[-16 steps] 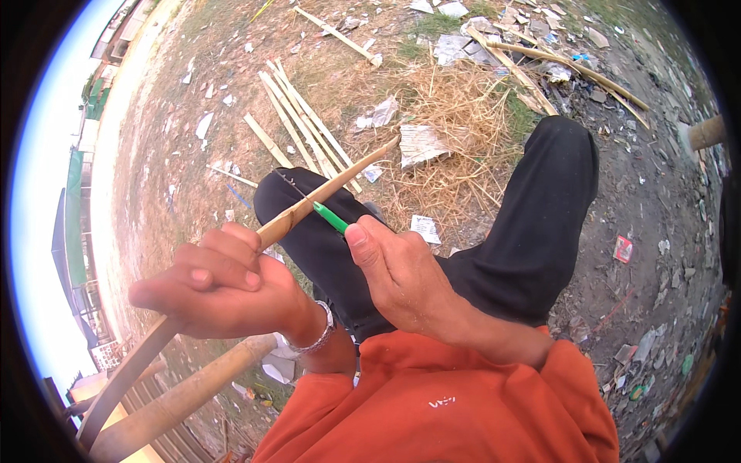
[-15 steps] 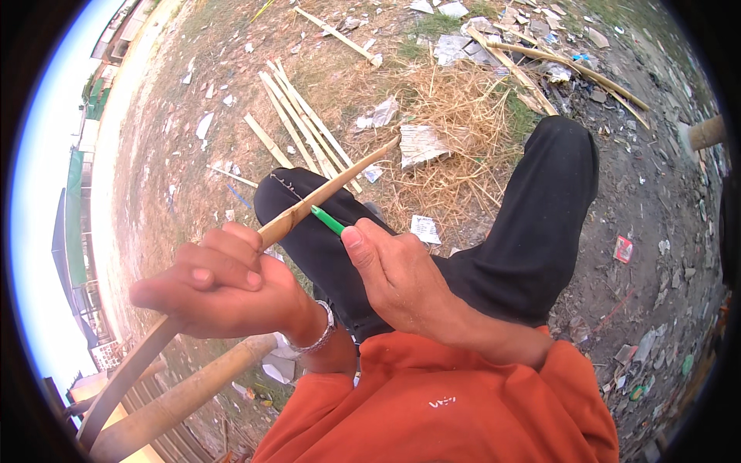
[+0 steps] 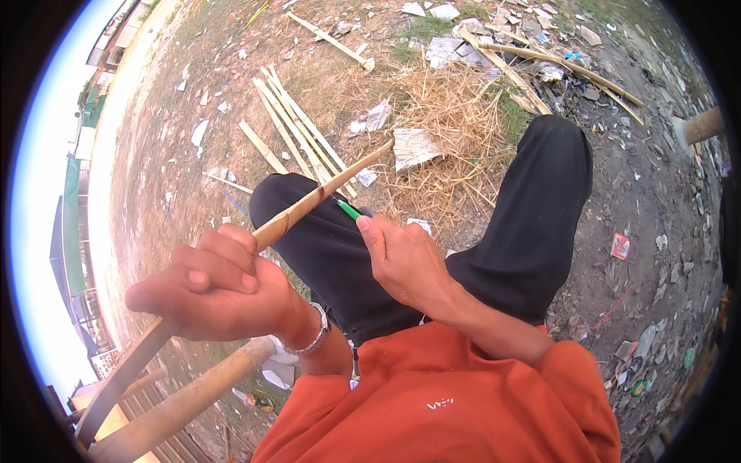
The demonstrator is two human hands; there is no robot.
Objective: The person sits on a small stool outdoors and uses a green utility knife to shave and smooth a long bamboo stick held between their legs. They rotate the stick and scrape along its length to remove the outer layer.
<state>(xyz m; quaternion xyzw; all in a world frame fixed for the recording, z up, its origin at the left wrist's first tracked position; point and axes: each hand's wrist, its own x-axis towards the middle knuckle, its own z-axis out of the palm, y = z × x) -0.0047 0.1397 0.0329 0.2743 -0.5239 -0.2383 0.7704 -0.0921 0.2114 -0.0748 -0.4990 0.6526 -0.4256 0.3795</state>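
Observation:
My left hand (image 3: pixel 220 289) is closed around a long pale bamboo strip (image 3: pixel 309 204). The strip slants from the lower left, through my fist, up over my left knee, with a darker mark just beyond the fingers. My right hand (image 3: pixel 409 262) is closed on a slim green-handled knife (image 3: pixel 349 209). The handle's tip lies beside the strip's near edge, over my left thigh. No blade can be made out now against the black trousers (image 3: pixel 332 270).
Several cut bamboo strips (image 3: pixel 289 127) lie on the ground ahead. Right of them is a heap of straw-like shavings (image 3: pixel 455 131). Longer bamboo pieces (image 3: pixel 563 62) lie at the far right. A thick bamboo pole (image 3: pixel 193 393) runs below my left forearm. Litter dots the ground.
My right hand and the green-handled knife have moved right and slightly up along the strip, toward its far end. A thin line seen beyond the strip earlier no longer shows.

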